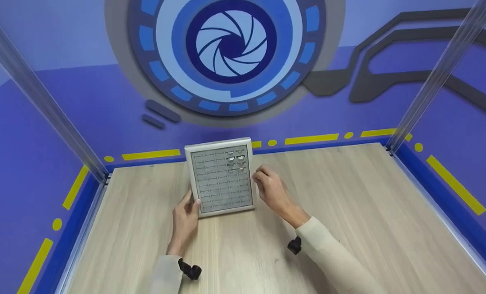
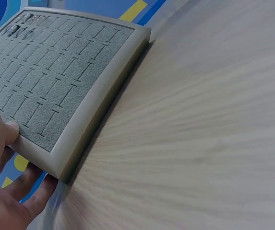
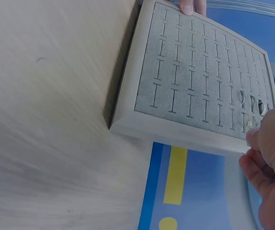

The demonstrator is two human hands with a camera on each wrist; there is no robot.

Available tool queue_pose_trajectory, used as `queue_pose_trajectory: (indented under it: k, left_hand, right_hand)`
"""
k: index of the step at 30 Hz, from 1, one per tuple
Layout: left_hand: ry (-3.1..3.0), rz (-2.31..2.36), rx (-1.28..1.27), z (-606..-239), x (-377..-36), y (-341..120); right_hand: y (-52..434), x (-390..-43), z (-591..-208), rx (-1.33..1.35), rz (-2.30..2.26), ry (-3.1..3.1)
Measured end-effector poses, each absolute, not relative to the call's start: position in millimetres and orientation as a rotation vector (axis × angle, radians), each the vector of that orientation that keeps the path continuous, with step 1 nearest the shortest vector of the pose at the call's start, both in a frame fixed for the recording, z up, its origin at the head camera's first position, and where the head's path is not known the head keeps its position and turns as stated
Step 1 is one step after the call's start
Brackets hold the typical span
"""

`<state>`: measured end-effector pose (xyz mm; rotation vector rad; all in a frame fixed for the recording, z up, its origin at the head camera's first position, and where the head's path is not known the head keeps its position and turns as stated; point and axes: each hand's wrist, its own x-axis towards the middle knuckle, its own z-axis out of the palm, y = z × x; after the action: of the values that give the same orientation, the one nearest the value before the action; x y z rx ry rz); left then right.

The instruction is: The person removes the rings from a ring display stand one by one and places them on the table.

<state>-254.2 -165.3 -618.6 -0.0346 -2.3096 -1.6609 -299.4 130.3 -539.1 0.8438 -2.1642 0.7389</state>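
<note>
No brand or lettering that I can read anywhere on this, just blank grey velvet. The thing in hand is a ring display tray [image 1: 221, 179], silver-grey frame, rows of slits, propped up tilted on the wooden table [image 1: 349, 212] near its far edge, roughly 12 o'clock from the person.

A few rings [image 1: 235, 158] sit in the slots at the tray's 1 o'clock corner; the other slots look bare.

Left hand [image 1: 187, 216] is at the tray's 7 o'clock corner, thumb pressed on the front of the frame and fingers curled behind it, so it's gripping that corner. The left wrist view shows the thumb [image 2: 10, 130] on the rim with fingers under the back.

Right hand [image 1: 270, 188] is at the tray's 3 o'clock edge, fingers bunched together right at the frame. In the right wrist view there's something tiny and pale pinched at the fingertips [image 3: 250, 139], maybe a ring, too small to be sure.

Purple and blue wall [image 1: 83, 106] with yellow dashes behind everything.
</note>
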Motion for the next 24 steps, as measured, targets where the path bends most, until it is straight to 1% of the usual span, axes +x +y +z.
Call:
queue_pose_trajectory:
  k: [7, 24]
  left_hand:
    - [-2.302, -1.650, -0.032, -618, -255, -166]
    - [-2.288, -1.668, -0.039, -619, -256, -166]
  right_hand:
    - [149, -298, -553, 0.849, 0.795, -2.172]
    - [185, -292, -588, 0.707, 0.781, -2.396]
